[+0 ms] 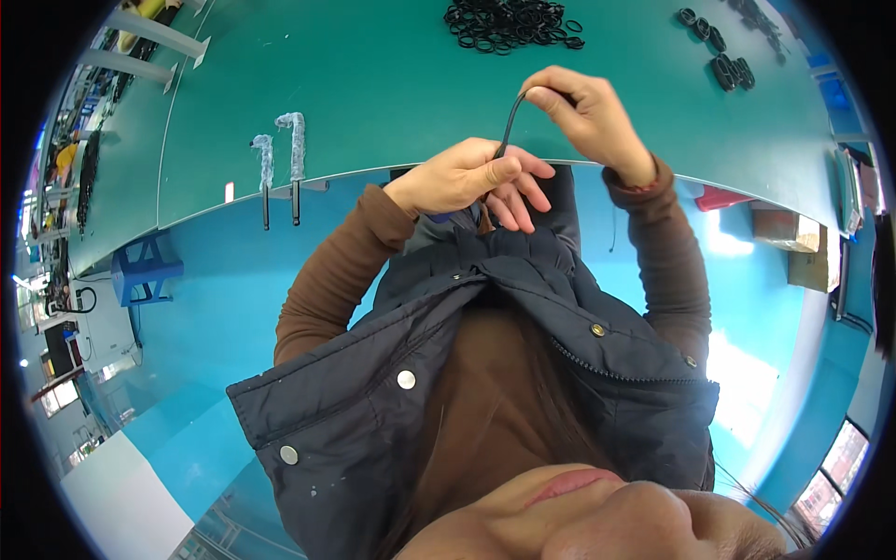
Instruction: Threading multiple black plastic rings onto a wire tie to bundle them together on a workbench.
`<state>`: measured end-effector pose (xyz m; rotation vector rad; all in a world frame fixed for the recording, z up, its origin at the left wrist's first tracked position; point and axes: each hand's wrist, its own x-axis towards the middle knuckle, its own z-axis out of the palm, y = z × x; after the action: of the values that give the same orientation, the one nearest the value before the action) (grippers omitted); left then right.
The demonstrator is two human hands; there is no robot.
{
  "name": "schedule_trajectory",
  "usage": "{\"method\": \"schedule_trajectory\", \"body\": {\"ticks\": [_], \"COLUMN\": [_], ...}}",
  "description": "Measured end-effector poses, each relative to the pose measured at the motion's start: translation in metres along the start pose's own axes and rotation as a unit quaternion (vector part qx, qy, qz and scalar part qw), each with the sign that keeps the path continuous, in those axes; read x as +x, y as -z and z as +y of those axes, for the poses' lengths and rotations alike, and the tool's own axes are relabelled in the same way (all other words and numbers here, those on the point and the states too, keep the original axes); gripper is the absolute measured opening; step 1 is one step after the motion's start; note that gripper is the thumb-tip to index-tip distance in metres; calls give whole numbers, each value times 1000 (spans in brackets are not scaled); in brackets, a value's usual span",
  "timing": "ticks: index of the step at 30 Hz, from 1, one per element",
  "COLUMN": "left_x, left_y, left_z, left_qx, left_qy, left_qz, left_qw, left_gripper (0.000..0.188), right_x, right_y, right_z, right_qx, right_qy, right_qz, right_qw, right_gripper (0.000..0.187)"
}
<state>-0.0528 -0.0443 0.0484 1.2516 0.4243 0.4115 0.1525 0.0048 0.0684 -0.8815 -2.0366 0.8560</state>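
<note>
A thin black rubber strip (510,126) is stretched in a curve between my two hands, above the table's near edge. My left hand (462,179) pinches its lower end between thumb and forefinger, while the other fingers are spread. Higher and to the right, my right hand (590,114) closes finger and thumb on the upper end. Whether the strip is a closed ring cannot be made out. Beyond the hands lies a loose pile of black rings (509,26) on the green table (392,93).
Two black-handled tools with heads wrapped in clear plastic (297,149) lie over the table's front edge at the left. Bundles of black rings (732,73) sit at the far right. A blue stool (147,273) stands left, and cardboard boxes (787,230) are on the right.
</note>
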Motion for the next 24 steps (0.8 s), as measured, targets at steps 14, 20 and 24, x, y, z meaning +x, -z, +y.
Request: {"method": "schedule_trajectory", "body": {"ticks": [14,20,24], "left_x": [6,1,-1], "left_y": [12,23,26], "left_z": [10,19,-4], "left_qx": [-25,-51,63], "left_qy": [-263,-321,-236], "left_qz": [273,299,274], "left_qw": [925,897,930], "left_gripper": [60,61,65], "right_x": [-58,-82,-50], "right_y": [-21,-34,-1], "right_z": [-50,-38,-57], "right_qx": [-45,-53,-103], "right_qy": [-96,-48,67], "right_qz": [-280,-260,-150], "right_qw": [954,963,981], "right_gripper": [18,14,9]}}
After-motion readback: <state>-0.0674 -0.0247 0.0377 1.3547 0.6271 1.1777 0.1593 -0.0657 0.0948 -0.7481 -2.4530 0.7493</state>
